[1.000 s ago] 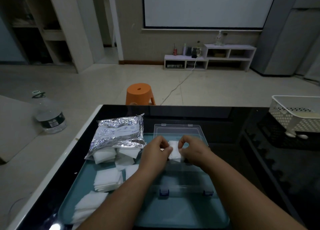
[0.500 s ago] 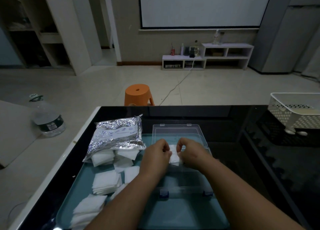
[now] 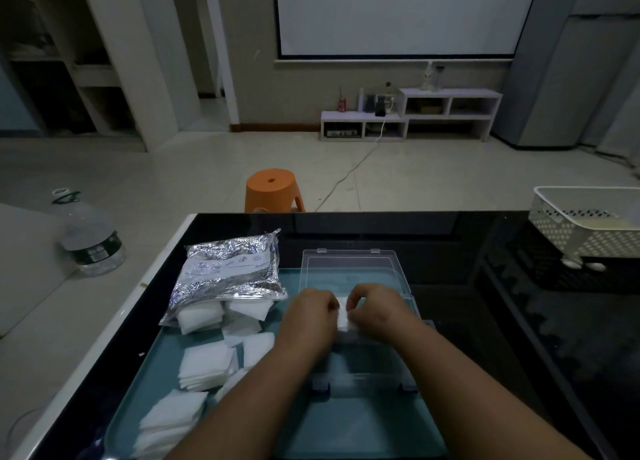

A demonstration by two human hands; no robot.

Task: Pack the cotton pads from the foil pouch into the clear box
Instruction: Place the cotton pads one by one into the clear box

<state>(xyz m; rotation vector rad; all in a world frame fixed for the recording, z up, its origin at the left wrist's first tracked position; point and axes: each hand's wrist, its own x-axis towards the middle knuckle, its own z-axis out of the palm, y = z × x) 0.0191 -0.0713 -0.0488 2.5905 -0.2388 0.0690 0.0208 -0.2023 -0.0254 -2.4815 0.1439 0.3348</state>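
- Both hands met over the far part of the clear box (image 3: 363, 366): the left hand (image 3: 310, 316) and the right hand (image 3: 375, 312) each pinched one side of a small stack of white cotton pads (image 3: 343, 314) between thumb and curled fingers.
- The pads sat low between the hands, at or just above the box floor; whether they touched it could not be told, since the hands covered them.
- The box lay open on a teal tray (image 3: 346, 439), its clear lid (image 3: 349, 269) folded back flat on the far side and two blue latches on its near wall.
- The foil pouch (image 3: 228, 272) lay on the far left corner of the tray, crumpled, its near end open with pads spilling out beneath it.
- More loose pads (image 3: 207, 359) lay in piles along the left side of the tray, from the pouch mouth to the near corner, partly under the left forearm.
- The tray rested on a glossy black table (image 3: 485, 321).
- A white perforated basket (image 3: 588, 220) stood at the far right of the table, well apart from the tray.
- On the floor beyond the table stood an orange stool (image 3: 272, 189); a large water bottle (image 3: 88, 238) stood off to the left.
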